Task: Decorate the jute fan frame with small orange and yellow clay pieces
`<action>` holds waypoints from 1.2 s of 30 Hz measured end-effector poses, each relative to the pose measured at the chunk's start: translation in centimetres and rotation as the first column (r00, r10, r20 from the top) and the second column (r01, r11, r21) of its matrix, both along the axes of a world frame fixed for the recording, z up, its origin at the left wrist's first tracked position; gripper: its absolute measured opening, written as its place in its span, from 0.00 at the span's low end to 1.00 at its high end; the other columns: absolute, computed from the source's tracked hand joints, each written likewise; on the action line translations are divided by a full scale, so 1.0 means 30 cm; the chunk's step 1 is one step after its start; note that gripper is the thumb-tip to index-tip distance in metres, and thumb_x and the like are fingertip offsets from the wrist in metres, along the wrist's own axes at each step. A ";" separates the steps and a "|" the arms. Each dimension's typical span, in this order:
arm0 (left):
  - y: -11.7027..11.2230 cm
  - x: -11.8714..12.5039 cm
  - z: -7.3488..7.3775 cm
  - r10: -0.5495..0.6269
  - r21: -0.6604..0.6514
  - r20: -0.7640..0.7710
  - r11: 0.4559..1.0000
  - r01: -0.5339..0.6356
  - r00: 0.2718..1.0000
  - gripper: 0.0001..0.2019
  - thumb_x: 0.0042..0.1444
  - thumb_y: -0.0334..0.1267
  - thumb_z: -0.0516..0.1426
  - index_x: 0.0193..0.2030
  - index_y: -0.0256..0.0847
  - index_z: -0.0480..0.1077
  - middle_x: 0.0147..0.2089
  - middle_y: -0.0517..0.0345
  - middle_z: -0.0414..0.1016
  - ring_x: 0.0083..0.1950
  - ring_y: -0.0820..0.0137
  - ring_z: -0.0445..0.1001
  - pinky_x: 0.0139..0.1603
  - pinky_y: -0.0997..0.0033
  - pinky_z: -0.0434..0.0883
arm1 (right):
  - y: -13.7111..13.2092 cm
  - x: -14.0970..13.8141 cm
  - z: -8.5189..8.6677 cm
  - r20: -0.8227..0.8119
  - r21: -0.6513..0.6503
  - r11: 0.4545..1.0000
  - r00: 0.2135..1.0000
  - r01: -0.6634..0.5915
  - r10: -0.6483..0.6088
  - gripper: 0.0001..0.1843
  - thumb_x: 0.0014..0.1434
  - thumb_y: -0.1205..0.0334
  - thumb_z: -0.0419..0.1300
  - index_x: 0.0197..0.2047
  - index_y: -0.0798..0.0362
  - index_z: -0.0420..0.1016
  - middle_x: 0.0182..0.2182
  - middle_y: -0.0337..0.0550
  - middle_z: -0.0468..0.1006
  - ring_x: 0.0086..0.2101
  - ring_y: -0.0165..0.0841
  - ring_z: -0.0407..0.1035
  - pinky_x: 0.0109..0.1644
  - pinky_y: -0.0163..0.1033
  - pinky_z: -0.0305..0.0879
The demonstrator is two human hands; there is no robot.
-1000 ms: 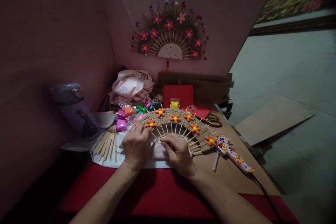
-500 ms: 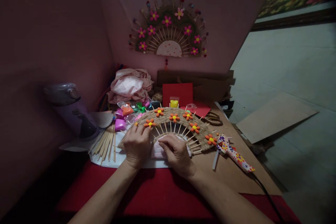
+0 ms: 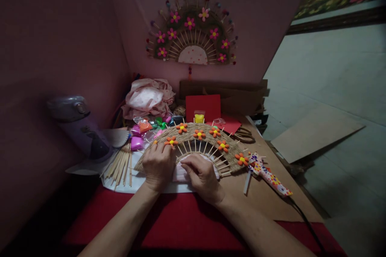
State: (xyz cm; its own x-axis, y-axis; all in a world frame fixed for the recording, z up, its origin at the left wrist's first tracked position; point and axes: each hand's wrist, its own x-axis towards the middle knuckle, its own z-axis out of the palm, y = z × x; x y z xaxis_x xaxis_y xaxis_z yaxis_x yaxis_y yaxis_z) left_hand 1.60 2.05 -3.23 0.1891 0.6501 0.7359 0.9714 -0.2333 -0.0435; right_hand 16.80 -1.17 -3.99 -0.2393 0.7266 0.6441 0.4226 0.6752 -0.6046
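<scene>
A half-round fan of woven jute and wooden sticks (image 3: 208,140) lies on the table, with several orange flowers (image 3: 199,133) stuck on its arc. My left hand (image 3: 157,164) rests on the fan's left end, fingers curled down onto the weave beside an orange flower (image 3: 171,141). My right hand (image 3: 201,176) presses on the pale pink centre piece (image 3: 181,173) at the fan's base, fingers bent. I cannot make out anything held in either hand.
A flower-patterned glue gun (image 3: 268,176) with a black cord lies right of the fan. Loose sticks (image 3: 122,164), clay packets (image 3: 141,130), a purple bottle (image 3: 78,122), pink cloth (image 3: 149,98), red card (image 3: 203,106) and scissors (image 3: 245,134) ring it. A finished pink-flowered fan (image 3: 191,34) hangs on the wall.
Both hands stay on the fan with almost no movement. The camera has tilted slightly, so the scene sits a little higher and more to the left.
</scene>
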 end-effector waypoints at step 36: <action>-0.007 -0.017 0.029 0.068 -0.044 0.036 0.997 -0.066 0.997 0.11 0.57 0.42 0.53 0.31 0.40 0.72 0.30 0.50 0.74 0.35 0.60 0.68 0.33 0.63 0.54 | 0.001 0.001 -0.003 -0.002 -0.002 1.000 1.000 0.005 -0.005 0.06 0.60 0.67 0.55 0.36 0.51 0.73 0.32 0.42 0.75 0.35 0.33 0.69 0.41 0.39 0.65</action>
State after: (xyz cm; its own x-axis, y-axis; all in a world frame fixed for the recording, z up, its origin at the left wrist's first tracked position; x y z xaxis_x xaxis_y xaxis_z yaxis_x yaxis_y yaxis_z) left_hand 1.10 1.84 -2.35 0.1173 0.6916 0.7127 0.9857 -0.1687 0.0015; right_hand 16.82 -1.13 -4.08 -0.2348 0.7292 0.6427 0.4245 0.6718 -0.6071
